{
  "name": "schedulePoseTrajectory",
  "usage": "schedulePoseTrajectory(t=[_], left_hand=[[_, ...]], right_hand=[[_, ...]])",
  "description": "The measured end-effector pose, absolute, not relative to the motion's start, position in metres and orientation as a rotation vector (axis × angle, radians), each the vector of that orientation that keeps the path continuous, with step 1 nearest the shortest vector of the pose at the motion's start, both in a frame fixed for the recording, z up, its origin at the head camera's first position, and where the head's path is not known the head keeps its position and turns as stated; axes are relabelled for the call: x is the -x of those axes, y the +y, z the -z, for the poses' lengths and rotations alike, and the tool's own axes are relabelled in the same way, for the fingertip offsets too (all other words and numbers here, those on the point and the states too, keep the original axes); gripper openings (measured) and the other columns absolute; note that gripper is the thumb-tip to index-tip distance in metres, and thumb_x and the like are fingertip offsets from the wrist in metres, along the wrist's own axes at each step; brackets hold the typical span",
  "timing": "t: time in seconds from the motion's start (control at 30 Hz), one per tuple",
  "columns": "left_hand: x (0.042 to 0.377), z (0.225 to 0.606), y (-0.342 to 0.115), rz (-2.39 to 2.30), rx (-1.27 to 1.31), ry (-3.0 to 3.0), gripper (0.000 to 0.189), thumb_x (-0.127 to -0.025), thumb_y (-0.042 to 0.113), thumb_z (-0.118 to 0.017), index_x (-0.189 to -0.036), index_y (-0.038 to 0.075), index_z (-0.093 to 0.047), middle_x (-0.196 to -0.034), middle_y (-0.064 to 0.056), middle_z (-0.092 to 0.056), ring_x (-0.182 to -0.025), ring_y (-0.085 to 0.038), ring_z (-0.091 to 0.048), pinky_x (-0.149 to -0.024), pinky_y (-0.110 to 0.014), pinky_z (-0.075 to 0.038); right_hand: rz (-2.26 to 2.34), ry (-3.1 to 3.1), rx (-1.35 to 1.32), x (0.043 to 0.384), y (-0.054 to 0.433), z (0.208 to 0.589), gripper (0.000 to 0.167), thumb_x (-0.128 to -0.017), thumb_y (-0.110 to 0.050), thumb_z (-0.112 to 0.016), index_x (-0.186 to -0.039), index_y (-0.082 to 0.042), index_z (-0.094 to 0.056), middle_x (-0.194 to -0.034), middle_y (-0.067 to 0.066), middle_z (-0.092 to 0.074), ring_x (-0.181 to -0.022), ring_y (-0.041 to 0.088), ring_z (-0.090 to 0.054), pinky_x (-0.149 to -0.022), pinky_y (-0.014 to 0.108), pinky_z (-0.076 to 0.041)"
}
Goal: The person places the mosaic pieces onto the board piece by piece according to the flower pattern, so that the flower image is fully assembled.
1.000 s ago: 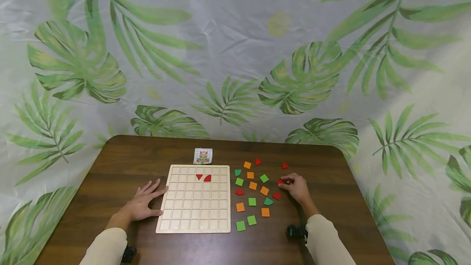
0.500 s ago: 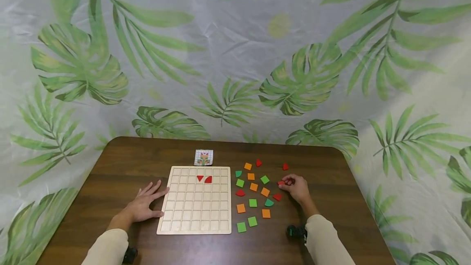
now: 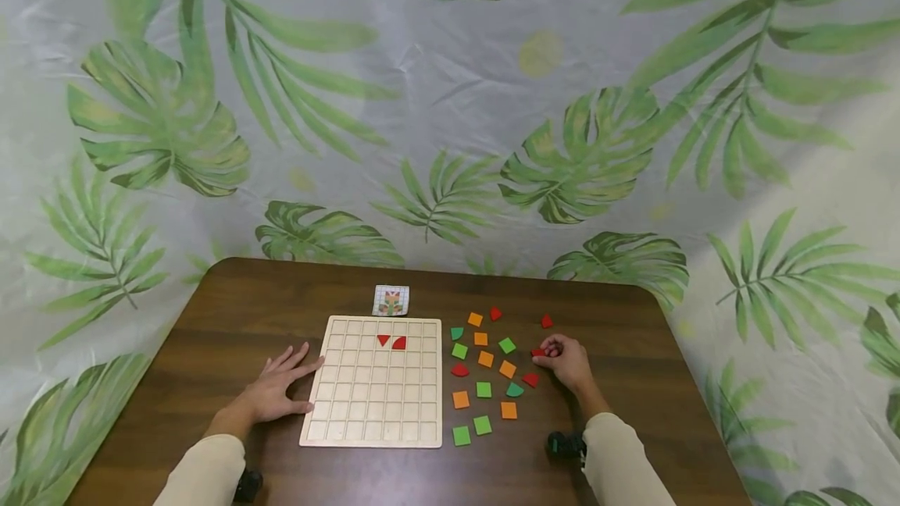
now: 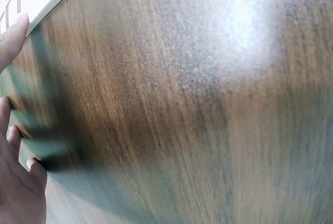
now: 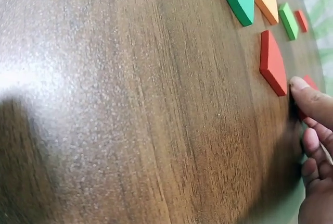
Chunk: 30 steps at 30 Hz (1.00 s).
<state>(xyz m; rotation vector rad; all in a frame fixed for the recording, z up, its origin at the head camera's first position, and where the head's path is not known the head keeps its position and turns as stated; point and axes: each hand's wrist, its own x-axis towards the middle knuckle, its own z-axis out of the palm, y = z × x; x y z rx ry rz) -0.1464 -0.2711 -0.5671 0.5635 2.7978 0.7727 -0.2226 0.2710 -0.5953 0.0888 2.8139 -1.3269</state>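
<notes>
My left hand (image 3: 270, 394) lies with spread fingers at the left edge of a pale wooden grid board (image 3: 376, 434), thumb and a finger touching it. Two red tiles sit in the board's upper cells: a triangle (image 3: 383, 340) and a quarter circle (image 3: 399, 343). To the right of the board, my right hand (image 3: 571, 361) pinches a red tile (image 3: 537, 352) between thumb and fingers, low at the tabletop. Its shape is partly covered by the fingers. In the right wrist view another red quarter-circle tile (image 5: 273, 65) lies just beside the thumb tip.
Loose orange tiles (image 3: 486, 359), green squares (image 3: 483, 390), dark green quarter circles (image 3: 516, 390) and more red pieces (image 3: 460, 370) lie between board and right hand. Behind the board is a small pattern card (image 3: 391, 301). The brown table (image 3: 281, 287) meets a leaf-print cloth (image 3: 450, 100).
The head view shifts slightly. My right hand stays in place, its fingers adjusting a little on the red tile. The left hand keeps still at the board.
</notes>
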Motion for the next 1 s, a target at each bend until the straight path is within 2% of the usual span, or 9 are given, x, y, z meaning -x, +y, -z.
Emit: schedulePoseTrajectory(t=[0.3,0.53,0.73,1.0], left_hand=[[0.148,0.564,-0.272,-0.761,-0.559,2.787,0.082,-0.075,0.048,-0.076,-0.141,0.007,-0.049,-0.151,-0.029,-0.027,-0.136,-0.056,-0.019,-0.102,-0.075,-0.012],[0.148,0.567,-0.27,-0.771,-0.536,2.785,0.082,-0.075,0.047,-0.076,-0.14,0.006,-0.05,-0.151,-0.029,-0.027,-0.136,-0.055,-0.018,-0.102,-0.075,-0.011],[0.149,0.568,-0.269,-0.79,-0.526,2.776,0.081,-0.075,0.047,-0.076,-0.141,0.007,-0.049,-0.152,-0.029,-0.026,-0.137,-0.055,-0.018,-0.102,-0.075,-0.011],[0.148,0.566,-0.269,-0.783,-0.52,2.772,0.081,-0.076,0.046,-0.076,-0.141,0.007,-0.048,-0.151,-0.03,-0.026,-0.136,-0.056,-0.017,-0.102,-0.075,-0.01]], right_hand=[[1.232,2.855,-0.02,0.22,0.269,0.599,0.011,-0.081,-0.009,-0.078,-0.091,-0.006,-0.075,-0.075,0.0,-0.059,-0.067,0.015,-0.048,-0.06,0.026,-0.04],[1.24,2.858,0.015,0.222,0.27,0.593,0.009,-0.081,-0.011,-0.077,-0.088,-0.006,-0.074,-0.072,0.001,-0.06,-0.063,0.016,-0.045,-0.056,0.027,-0.037],[1.216,2.899,-0.01,0.225,0.27,0.589,0.008,-0.08,-0.009,-0.078,-0.085,-0.005,-0.072,-0.072,0.001,-0.063,-0.064,0.015,-0.049,-0.058,0.027,-0.04],[1.295,2.873,-0.064,0.22,0.262,0.59,0.014,-0.08,-0.004,-0.076,-0.093,0.0,-0.071,-0.077,0.002,-0.064,-0.064,0.012,-0.054,-0.058,0.023,-0.044]])
